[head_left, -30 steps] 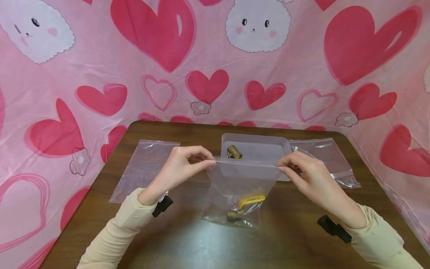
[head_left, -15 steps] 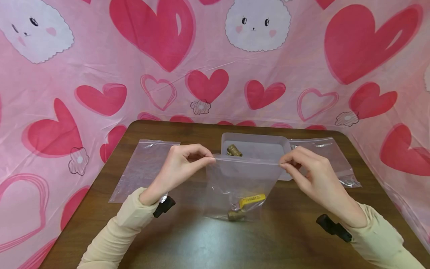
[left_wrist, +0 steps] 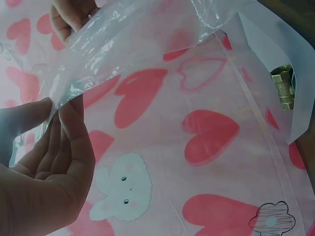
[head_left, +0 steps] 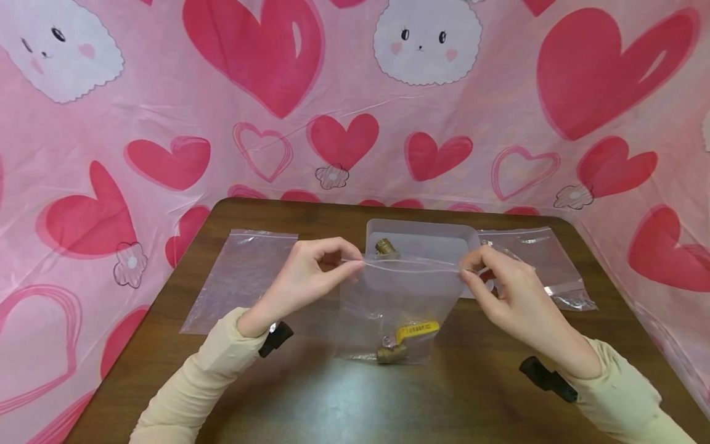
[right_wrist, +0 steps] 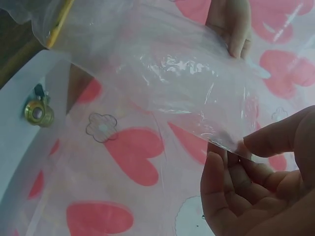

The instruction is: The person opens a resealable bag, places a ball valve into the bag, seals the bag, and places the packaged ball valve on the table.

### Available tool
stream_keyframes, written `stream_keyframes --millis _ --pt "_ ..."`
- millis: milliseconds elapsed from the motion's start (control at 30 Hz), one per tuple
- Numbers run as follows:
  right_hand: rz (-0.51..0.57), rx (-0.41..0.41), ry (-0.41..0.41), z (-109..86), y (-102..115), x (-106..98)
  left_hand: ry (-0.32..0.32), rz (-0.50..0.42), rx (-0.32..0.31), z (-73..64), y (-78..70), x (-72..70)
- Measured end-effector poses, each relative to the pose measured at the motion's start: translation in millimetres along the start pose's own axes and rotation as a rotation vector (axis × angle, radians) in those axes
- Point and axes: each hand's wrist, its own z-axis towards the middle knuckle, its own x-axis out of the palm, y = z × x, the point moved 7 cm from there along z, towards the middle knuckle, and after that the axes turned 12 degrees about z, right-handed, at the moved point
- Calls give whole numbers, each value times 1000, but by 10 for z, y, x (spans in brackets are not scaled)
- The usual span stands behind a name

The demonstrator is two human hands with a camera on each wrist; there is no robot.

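Note:
A clear zip bag (head_left: 360, 308) hangs between my hands, its top edge stretched sideways. At the bottom of the bag lies a brass ball valve (head_left: 392, 354) with a yellow lever handle (head_left: 418, 329). My left hand (head_left: 318, 271) pinches the bag's upper left corner between thumb and fingers. The upper right corner is pinched by my right hand (head_left: 507, 283). Along the top, the zip lips show a slim gap between them in the head view. In the right wrist view, the bag's plastic (right_wrist: 172, 73) runs from the right fingertips toward the left hand.
Behind the bag stands a translucent plastic tray (head_left: 421, 226) holding another brass valve (head_left: 384, 247), partly covered by the bag's edge. One flat zip bag (head_left: 238, 277) lies on the wooden table (head_left: 310, 407) at left, and another flat bag (head_left: 543, 259) lies at right.
My left hand has shifted slightly right, bringing the pinched corners closer together. The bag's top edge has gone from taut to slightly parted. The valve stays at the bottom of the bag.

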Motion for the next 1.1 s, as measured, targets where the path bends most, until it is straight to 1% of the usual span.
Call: stream_keyframes --millis 100,167,267,367,500,567,700,867,1000,1100 --pt "26 21 -10 -6 -13 28 -9 -13 16 8 -12 -5" --pt "46 21 -15 -5 -11 44 -17 -3 31 9 -19 -13" --pt "42 3 -10 3 3 61 -29 29 51 8 -31 -24" --pt "37 -23 0 17 25 64 -43 54 59 9 -43 -28" --pt "44 -46 -4 32 49 52 -22 37 55 21 -61 5" --pt "47 -49 -12 35 58 47 -11 44 56 25 -71 22" --pt "68 -42 -11 31 71 65 -2 71 89 22 -103 56" --pt "79 -38 -13 25 72 101 -4 20 135 20 -130 103" --pt "85 -7 -15 15 45 128 -8 -14 146 26 -130 108" --pt "80 2 -13 9 39 143 1 -28 151 30 -127 113"
